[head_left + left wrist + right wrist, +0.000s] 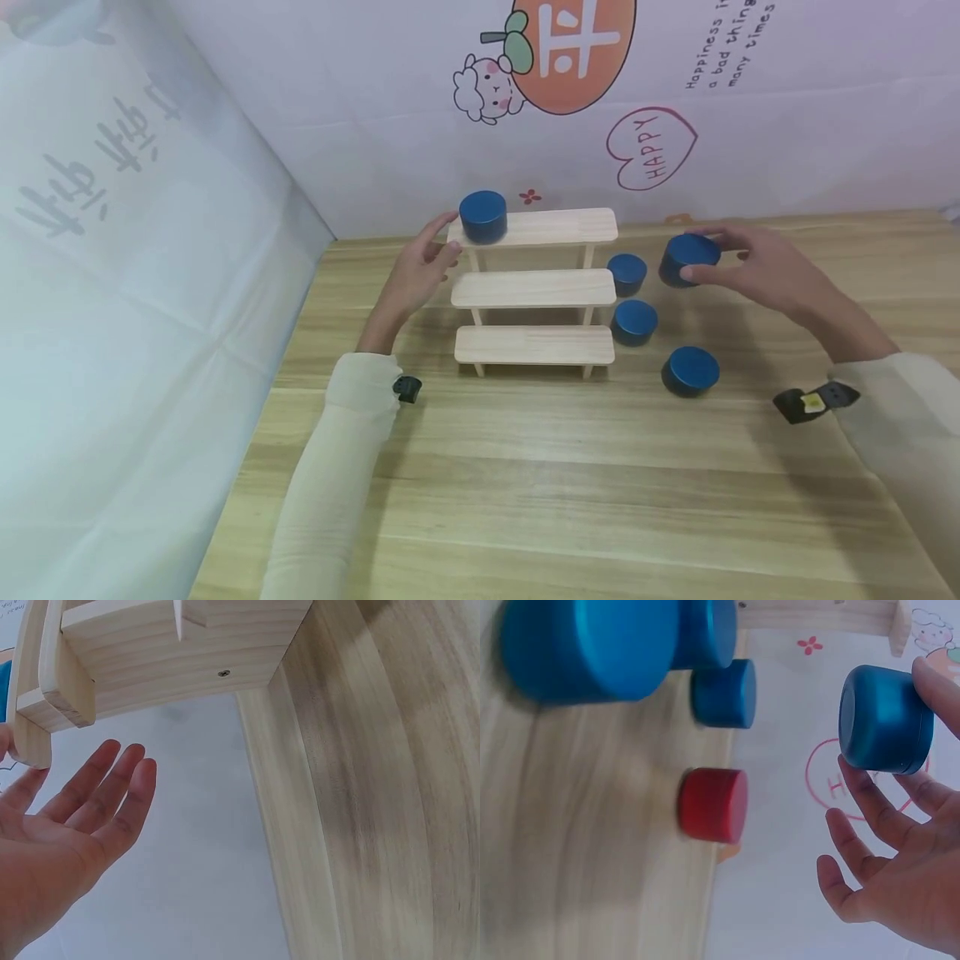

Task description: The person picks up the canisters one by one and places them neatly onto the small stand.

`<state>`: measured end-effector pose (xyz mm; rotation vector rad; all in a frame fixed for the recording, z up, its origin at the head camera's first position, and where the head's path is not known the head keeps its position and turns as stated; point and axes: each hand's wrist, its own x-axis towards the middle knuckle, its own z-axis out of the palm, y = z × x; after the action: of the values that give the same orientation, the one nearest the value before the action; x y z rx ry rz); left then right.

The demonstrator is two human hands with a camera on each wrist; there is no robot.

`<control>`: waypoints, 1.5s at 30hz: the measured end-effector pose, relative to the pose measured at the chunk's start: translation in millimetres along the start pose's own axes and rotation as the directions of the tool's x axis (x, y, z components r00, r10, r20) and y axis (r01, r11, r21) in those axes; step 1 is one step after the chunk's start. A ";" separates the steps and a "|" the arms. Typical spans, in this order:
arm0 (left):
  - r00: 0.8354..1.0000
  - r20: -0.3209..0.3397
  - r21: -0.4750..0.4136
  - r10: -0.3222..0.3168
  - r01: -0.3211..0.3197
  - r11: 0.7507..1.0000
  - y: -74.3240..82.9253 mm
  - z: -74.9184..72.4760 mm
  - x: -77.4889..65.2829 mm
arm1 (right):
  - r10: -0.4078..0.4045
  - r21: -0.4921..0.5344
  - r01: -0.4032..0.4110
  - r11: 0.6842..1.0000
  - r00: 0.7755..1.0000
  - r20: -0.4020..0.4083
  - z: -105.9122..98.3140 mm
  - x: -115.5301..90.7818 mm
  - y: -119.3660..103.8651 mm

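Observation:
A pale wooden three-tier display stand [533, 288] stands near the back wall. On the left end of its top tier sits a round blue tin [483, 217]. My left hand [422, 265] holds the left end of that top tier between thumb and index finger; in the left wrist view the other fingers [133, 780] are loose beneath it. Right of the stand, my right hand [776, 271] grips another blue tin [686, 260] by its sides, thumb against fingers. The right wrist view shows this held tin [885, 718] raised off the table.
Three more blue tins stand right of the stand: one at the back [627, 274], one mid-way [634, 322], one nearer [690, 371]. A red tin [714, 805] shows only in the right wrist view. Printed white cloth [390, 158] hangs behind and at left of the wooden table [525, 492].

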<state>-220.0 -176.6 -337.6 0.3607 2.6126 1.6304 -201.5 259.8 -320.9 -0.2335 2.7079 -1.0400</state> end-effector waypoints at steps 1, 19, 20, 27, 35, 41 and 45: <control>1.000 -0.001 0.003 0.003 -0.003 1.000 0.1 -0.2 -0.1 | 0.000 -0.003 0.000 1.000 1.000 -0.004 -0.4 0.5 -2.7; 1.000 -0.004 -0.030 0.030 -0.030 0.999 -2.4 -0.5 -0.1 | -0.045 0.008 0.045 0.999 0.998 -0.047 -7.0 7.7 -40.3; 0.999 -0.008 -0.028 0.031 -0.031 0.999 -2.7 -0.7 -0.5 | -0.052 0.013 0.052 0.999 0.997 -0.050 -7.1 8.5 -42.4; 0.999 -0.021 -0.009 0.046 -0.046 0.999 -5.0 -1.5 0.4 | -0.076 0.015 0.077 0.997 0.996 -0.056 -6.5 12.8 -56.1; 0.999 -0.022 -0.005 0.043 -0.043 0.999 -4.9 -2.9 0.2 | -0.096 0.038 0.099 0.994 0.993 -0.065 -1.6 18.1 -66.5; 0.999 -0.027 -0.025 0.046 -0.046 0.999 -5.4 -2.6 1.4 | -0.125 0.054 0.129 0.990 0.989 -0.080 0.1 22.4 -75.9; 0.999 -0.025 -0.041 0.043 -0.044 0.998 -5.6 -1.6 2.3 | -0.136 0.060 0.141 0.988 0.988 -0.078 3.0 25.5 -82.9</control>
<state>-223.5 -179.9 -341.7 0.4010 2.6016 1.7093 -219.8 191.1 -271.1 -0.3846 2.7503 -1.1958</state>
